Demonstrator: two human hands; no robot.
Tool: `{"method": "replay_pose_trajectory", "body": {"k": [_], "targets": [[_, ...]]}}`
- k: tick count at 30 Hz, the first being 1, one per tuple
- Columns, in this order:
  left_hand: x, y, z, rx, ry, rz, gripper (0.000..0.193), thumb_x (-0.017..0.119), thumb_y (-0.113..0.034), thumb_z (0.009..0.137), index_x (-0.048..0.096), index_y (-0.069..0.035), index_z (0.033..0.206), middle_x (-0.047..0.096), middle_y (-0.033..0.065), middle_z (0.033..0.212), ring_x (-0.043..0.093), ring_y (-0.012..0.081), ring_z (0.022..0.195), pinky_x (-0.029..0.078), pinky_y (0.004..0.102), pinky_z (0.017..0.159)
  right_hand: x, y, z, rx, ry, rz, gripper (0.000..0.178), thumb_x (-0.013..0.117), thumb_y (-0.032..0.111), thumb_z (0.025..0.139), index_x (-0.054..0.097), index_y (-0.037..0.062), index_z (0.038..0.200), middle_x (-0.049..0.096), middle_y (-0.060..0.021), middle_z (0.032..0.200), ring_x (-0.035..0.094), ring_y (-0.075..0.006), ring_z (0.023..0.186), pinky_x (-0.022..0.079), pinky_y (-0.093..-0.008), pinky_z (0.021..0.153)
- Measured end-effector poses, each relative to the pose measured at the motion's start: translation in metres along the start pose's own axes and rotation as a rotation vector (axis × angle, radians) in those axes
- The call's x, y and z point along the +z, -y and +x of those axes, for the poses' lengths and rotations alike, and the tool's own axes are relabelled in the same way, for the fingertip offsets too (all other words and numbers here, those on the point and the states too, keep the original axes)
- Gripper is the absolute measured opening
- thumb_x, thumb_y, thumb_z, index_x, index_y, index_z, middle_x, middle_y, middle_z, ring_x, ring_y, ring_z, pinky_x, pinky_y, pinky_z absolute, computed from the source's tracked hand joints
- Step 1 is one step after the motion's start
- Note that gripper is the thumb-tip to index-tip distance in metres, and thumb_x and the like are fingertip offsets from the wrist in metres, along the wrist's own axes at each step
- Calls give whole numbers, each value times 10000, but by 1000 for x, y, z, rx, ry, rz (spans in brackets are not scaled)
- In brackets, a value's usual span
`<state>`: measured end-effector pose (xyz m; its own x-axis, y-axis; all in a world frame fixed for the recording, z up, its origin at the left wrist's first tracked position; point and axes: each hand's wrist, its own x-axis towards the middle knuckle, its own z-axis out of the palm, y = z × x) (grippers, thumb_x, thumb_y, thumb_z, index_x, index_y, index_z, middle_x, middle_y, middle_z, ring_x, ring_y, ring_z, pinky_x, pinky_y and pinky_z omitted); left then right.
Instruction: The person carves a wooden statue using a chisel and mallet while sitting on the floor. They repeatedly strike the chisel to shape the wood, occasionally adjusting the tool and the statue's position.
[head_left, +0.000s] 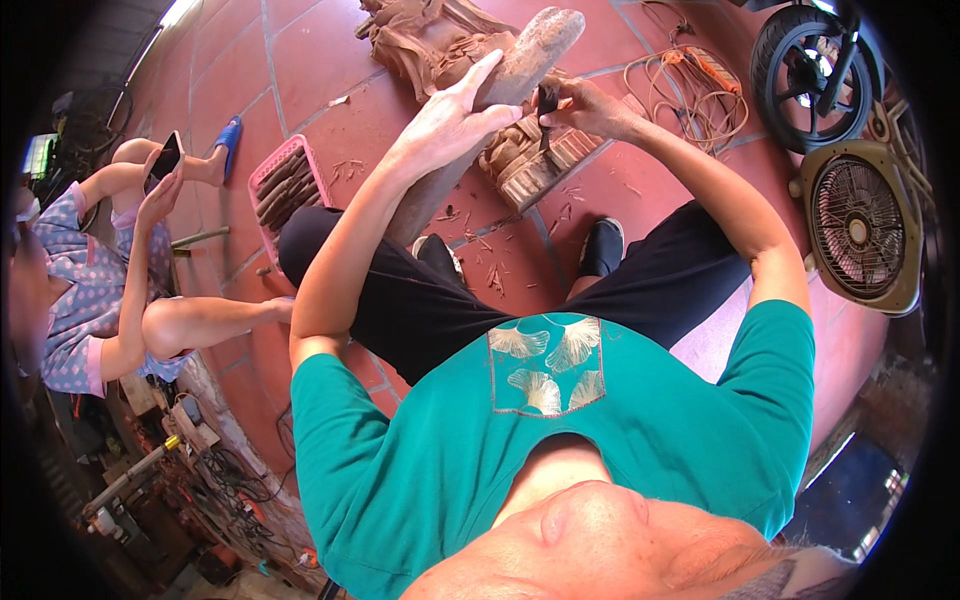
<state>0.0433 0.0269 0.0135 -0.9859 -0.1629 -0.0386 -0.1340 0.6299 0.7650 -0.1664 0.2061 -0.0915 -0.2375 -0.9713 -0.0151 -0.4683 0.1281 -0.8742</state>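
My left hand (450,125) lies across a thick, rounded wooden log (535,52), its thumb and index finger spread against the wood. Its other fingers are hidden. The log slants from near my left knee to beyond the hand. My right hand (592,108) is closed around a small dark tool (547,100) whose exact kind I cannot make out; it points down toward a carved wooden piece (545,170). More brown carving (430,45) with folded shapes lies beyond the log. Whether both carved parts belong to one piece is hidden behind the log.
A pink basket (322,178) of dark chisel-like tools stands left. Wood chips (495,275) litter the red tiles. At right are an orange power strip with cords (715,72), a wheel (765,75) and a box fan (860,230). A person holding a phone (165,160) sits left.
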Motion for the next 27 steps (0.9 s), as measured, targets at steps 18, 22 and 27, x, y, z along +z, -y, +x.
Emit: {"method": "replay_pose_trajectory", "body": {"k": [18, 22, 27], "targets": [[22, -14, -62, 3, -255, -586, 745, 646, -126, 985, 254, 56, 1591, 491, 185, 1500, 483, 208, 1361, 358, 329, 1149, 11, 23, 3, -220, 50, -164, 500, 805, 167, 865, 598, 135, 1319, 676, -102, 990, 666, -267, 921, 528, -412, 829], [26, -9, -64, 13, -293, -551, 753, 643, -109, 986, 235, 47, 1600, 510, 170, 1473, 523, 192, 1297, 404, 311, 1098, 11, 30, 2, -199, 94, -184, 500, 801, 154, 859, 587, 135, 1311, 670, -131, 972, 669, -300, 879, 518, -425, 799], [33, -20, -67, 38, -423, -509, 771, 637, -95, 982, 215, 3, 1620, 626, 127, 1291, 634, 140, 991, 543, 295, 851, 14, 48, -1, -198, 126, -279, 438, 796, 157, 857, 594, 108, 1242, 663, -166, 908, 665, -341, 834, 508, -439, 737]]}}
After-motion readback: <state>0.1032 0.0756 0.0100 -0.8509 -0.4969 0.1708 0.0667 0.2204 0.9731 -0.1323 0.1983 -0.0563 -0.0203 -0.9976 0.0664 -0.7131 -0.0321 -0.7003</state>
